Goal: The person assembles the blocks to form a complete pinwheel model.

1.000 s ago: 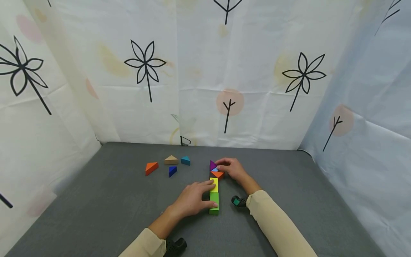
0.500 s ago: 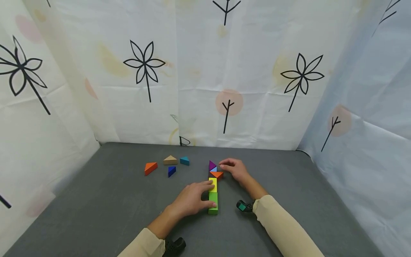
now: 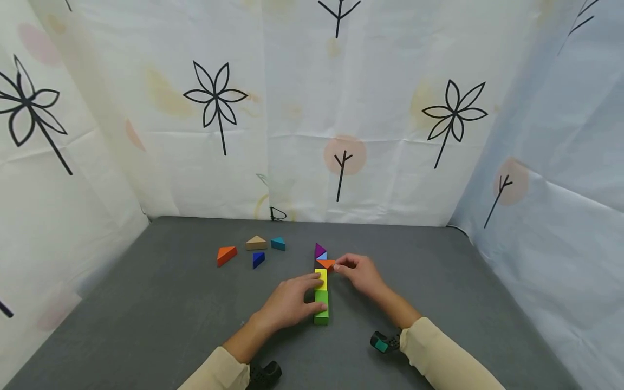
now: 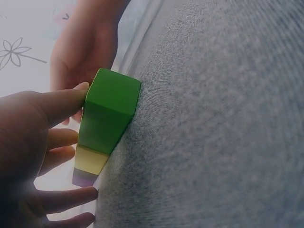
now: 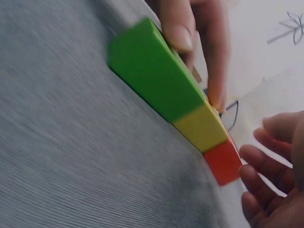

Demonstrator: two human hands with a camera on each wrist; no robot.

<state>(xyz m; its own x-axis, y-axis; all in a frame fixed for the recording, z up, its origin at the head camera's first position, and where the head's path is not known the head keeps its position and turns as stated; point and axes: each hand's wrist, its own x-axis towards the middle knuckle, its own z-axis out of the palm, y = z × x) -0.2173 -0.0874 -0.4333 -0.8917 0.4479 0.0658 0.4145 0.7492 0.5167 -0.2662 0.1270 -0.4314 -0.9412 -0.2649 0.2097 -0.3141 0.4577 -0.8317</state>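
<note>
A row of wooden blocks runs away from me: a green block (image 3: 321, 298), a yellow block (image 3: 323, 277), an orange triangular block (image 3: 325, 264), a light blue one (image 3: 323, 257) and a purple one (image 3: 319, 250). My left hand (image 3: 287, 303) rests its thumb on the green block and its extended fingers on the yellow one. The fingertips of my right hand (image 3: 363, 273) are at the right corner of the orange block. In the right wrist view these fingers are loosely bent beside the orange block (image 5: 223, 161), not wrapped round it.
Left of the row lie loose triangular blocks: an orange one (image 3: 226, 256), a tan one (image 3: 256, 243), a teal one (image 3: 278, 244) and a dark blue one (image 3: 258, 260). A printed white curtain (image 3: 292, 108) encloses the grey table (image 3: 161, 303).
My right hand has left the purple and light blue end of the row and come nearer, to the orange block's corner. My left hand has stayed on the green and yellow blocks.
</note>
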